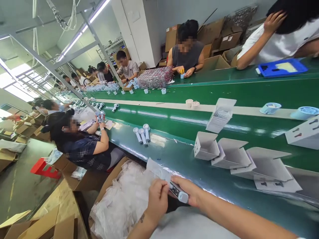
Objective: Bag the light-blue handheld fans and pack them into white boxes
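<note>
Near the bench's front edge, my right hand [188, 191] is wrapped round a small handheld fan [179, 192], its pale blue end pointing toward me and a dark strip along its side. My left hand [157, 197] pinches a translucent plastic bag [159, 170] close to the fan's far end. How much of the fan lies inside the bag I cannot tell. Below and to the left stands a carton full of clear plastic bags [122, 199]. Three blue handheld fans [142, 133] lie on the bench ahead of my hands.
Several open white boxes [230, 156] stand in a row to the right. A green conveyor belt [164, 116] runs beyond the bench, with blue round parts [270, 108] on the strip along it. To the left, a co-worker [74, 142] holds fans. Others sit across the line.
</note>
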`<state>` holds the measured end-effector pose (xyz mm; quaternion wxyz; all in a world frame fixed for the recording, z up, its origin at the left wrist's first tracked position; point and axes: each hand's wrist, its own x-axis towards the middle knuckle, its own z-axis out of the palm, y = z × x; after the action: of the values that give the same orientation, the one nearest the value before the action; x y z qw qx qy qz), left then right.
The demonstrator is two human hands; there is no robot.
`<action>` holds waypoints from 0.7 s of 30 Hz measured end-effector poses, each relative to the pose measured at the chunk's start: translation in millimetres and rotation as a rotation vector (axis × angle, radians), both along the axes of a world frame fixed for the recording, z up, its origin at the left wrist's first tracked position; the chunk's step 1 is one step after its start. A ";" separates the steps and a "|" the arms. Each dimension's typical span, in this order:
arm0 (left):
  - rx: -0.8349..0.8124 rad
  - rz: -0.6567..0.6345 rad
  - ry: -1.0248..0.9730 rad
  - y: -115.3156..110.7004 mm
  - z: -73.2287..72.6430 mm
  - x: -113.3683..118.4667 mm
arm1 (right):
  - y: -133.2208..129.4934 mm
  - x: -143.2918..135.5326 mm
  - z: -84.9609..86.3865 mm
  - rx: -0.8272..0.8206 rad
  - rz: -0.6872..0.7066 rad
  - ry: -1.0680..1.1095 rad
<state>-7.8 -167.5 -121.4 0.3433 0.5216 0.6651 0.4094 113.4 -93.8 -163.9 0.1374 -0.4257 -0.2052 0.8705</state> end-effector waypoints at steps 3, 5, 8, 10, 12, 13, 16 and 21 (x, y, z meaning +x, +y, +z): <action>-0.119 -0.020 -0.164 -1.5 -2.0 8.2 | -4.3 20.6 -5.0 -0.039 0.057 -0.036; -0.188 0.051 -0.303 0.5 -2.4 13.7 | -7.7 32.4 -6.6 -0.039 0.123 0.002; -0.234 0.105 -0.413 7.4 0.0 20.9 | -9.7 43.0 -6.5 0.006 0.171 0.013; -0.233 0.085 -0.405 11.2 3.5 21.7 | -5.6 48.4 -3.3 0.144 0.168 -0.104; -0.209 0.086 -0.369 12.7 7.4 18.1 | 3.2 55.0 3.6 0.376 0.136 -0.213; -0.193 0.096 -0.350 12.9 9.2 15.3 | 8.3 58.4 8.2 0.476 0.114 -0.219; -0.098 0.061 -0.316 15.1 11.6 7.7 | 20.5 63.7 24.2 0.546 0.064 -0.027; -0.065 -0.091 -0.265 38.5 11.4 4.6 | 39.6 59.2 56.4 0.649 0.186 0.136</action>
<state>-3.3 -129.0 -110.0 0.4630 0.4813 0.6025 0.4370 172.7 -54.1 -107.5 0.1991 -0.2803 -0.4997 0.7951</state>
